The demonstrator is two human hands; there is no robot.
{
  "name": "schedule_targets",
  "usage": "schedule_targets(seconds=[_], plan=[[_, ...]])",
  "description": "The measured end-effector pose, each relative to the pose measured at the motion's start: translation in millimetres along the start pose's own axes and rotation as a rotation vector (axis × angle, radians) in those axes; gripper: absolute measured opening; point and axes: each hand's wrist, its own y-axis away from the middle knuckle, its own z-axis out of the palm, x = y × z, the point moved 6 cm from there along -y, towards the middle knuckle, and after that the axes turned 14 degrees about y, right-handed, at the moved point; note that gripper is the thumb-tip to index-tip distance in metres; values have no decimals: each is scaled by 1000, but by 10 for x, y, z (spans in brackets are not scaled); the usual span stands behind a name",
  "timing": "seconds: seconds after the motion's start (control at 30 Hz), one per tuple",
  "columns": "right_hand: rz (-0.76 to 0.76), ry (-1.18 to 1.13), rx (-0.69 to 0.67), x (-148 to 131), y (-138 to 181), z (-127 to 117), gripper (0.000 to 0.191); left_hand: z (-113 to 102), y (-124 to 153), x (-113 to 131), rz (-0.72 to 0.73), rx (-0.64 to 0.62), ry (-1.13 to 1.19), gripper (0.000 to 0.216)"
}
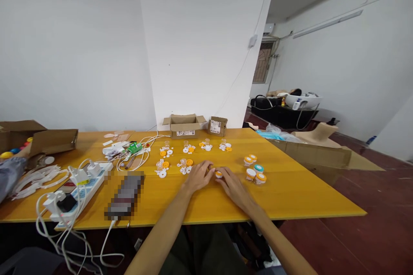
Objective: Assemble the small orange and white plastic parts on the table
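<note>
A small clear jar with an orange-and-white lid [218, 174] stands on the table between my two hands. My left hand [199, 177] is curled at its left side, with thumb and fingertips against it. From the right, my right hand [232, 184] closes on the same jar, fingers behind and thumb in front. Ahead of my left hand lie small groups of loose parts: white discs [162, 173], orange rings [189, 162] and little clear cups [207, 142]. To the right of my right hand, several lidded jars [260, 178] stand together, one with a teal lid [258, 167].
Two cardboard boxes [183, 130] sit at the table's back edge by the wall. On the left are a blurred phone-like device [125, 195], a power strip [85, 189] with tangled white cables, and an open carton [53, 144]. The table's front edge runs below my forearms.
</note>
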Motion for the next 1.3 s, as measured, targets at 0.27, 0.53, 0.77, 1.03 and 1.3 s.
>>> schedule_targets(seconds=[0.27,0.53,0.77,1.03,1.3], plan=[[210,-270,-160,98,59,138,45,76,40,67,16,-119,-51,30],[220,-368,-190,72,7,93,45,74,49,125,16,-161,-90,24],[177,-445,-165,31,-38,44,23,85,58,118,-42,-166,-102,26],[159,-305,-113,52,-18,-4,19,89,75,81,-64,-161,-90,24],[121,-264,-95,3,-22,-31,19,93,74,80,-62,-184,-124,21]])
